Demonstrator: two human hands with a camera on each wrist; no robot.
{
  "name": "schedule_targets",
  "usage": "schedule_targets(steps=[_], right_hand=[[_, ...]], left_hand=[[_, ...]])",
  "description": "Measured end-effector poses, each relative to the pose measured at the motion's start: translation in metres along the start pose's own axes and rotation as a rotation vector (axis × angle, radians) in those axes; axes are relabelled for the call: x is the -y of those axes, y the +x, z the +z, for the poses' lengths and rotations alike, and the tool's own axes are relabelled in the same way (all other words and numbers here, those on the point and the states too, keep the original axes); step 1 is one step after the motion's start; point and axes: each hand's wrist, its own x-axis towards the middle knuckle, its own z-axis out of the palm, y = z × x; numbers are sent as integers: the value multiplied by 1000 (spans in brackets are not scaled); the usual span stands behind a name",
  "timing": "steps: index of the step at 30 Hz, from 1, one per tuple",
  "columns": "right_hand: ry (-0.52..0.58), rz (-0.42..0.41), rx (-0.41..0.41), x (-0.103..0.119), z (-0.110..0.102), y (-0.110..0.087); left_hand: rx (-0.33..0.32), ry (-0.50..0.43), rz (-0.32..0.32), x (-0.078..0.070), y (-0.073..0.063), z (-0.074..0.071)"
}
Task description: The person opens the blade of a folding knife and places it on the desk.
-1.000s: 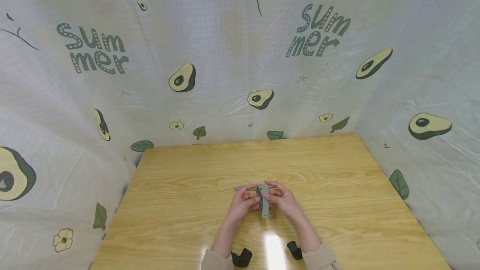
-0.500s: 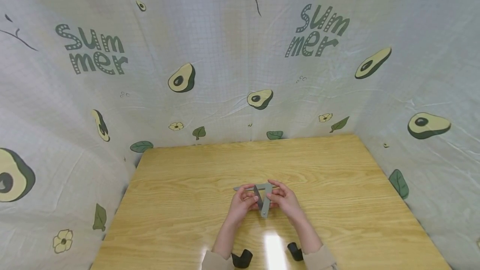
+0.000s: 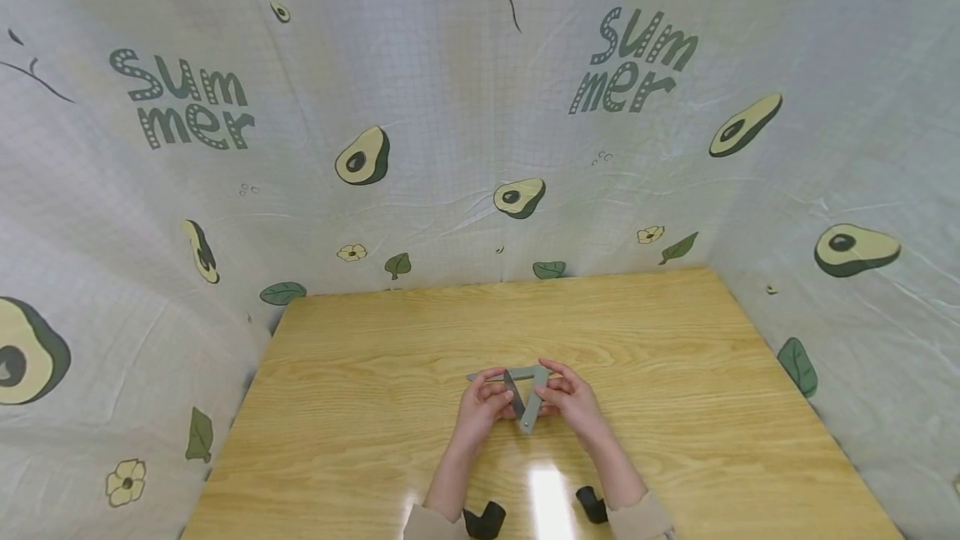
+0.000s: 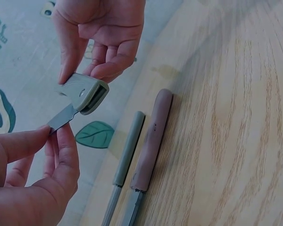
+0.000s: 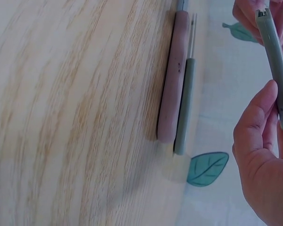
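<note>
A small folding knife [image 3: 532, 408] with a grey-green handle is held up above the table, its blade swung partly out so that blade and handle form a V. My left hand [image 3: 476, 408] pinches the flat of the blade [image 4: 62, 117] between thumb and fingers. The handle [image 5: 273, 54] is gripped by my right hand [image 3: 576, 407], thumb on one side and fingers on the other. Just beyond the hands, a mauve-handled knife [image 4: 154, 136] and a thinner green-handled utensil [image 4: 130, 148] lie side by side on the table. Two thin prongs show on the green one in the right wrist view.
The wood-grain table [image 3: 360, 407] ends at a pale cloth [image 3: 442, 107] printed with avocados and leaves, which hangs at the back and both sides. Black wrist-worn pieces [image 3: 485, 520] sit beside the forearms. Glare marks the near tabletop.
The knife's blade has swung away from the handle, widening the V between them. My hands have drawn slightly apart. The utensils on the table stay where they were.
</note>
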Motion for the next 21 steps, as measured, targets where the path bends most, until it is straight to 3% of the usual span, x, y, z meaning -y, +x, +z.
schedule_targets(steps=[21], right_hand=[[38,-4,-62,0,-6,-3]], left_hand=[[-109,-2,31,2,-1,1]])
